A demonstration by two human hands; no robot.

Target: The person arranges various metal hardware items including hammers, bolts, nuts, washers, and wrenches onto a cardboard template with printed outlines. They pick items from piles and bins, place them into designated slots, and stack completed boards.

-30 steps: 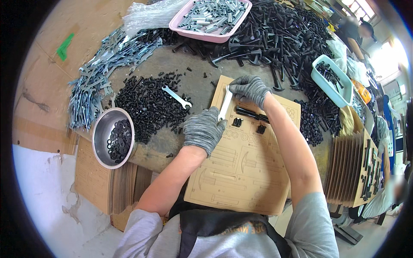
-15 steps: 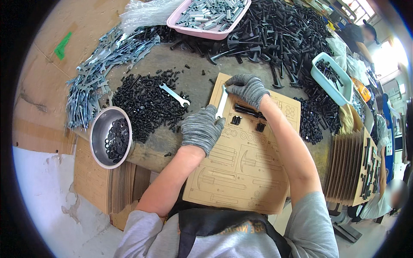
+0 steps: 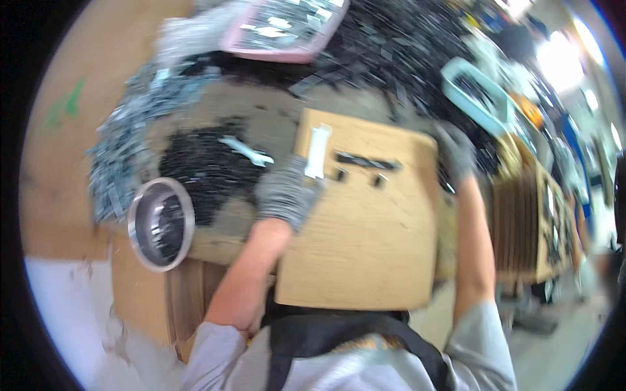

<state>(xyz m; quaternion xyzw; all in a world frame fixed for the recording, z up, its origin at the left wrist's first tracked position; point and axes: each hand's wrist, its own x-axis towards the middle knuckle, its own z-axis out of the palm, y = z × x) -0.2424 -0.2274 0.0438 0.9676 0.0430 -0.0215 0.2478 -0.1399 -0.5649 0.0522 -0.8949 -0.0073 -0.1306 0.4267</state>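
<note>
A brown cardboard sheet lies before me, its far part over the table. My left hand, in a grey knit glove, is closed on its left edge, with the thumb over the top face. Just beyond that thumb a silver open-end wrench lies along the sheet. Right of the wrench are a long black part and two small black pieces. My gloved right hand is beyond the sheet's right edge, over dark hardware; motion smears its fingers.
Left stand a steel bowl of black washers, a black bolt pile with a loose wrench on it, and heaped wrenches. A pink tub and teal tray sit behind. Stacked cardboard sheets stand right.
My right hand has left the wrench on the sheet and swung right, past the sheet's edge. The left hand stays at the left edge. The whole view has shifted and blurred.
</note>
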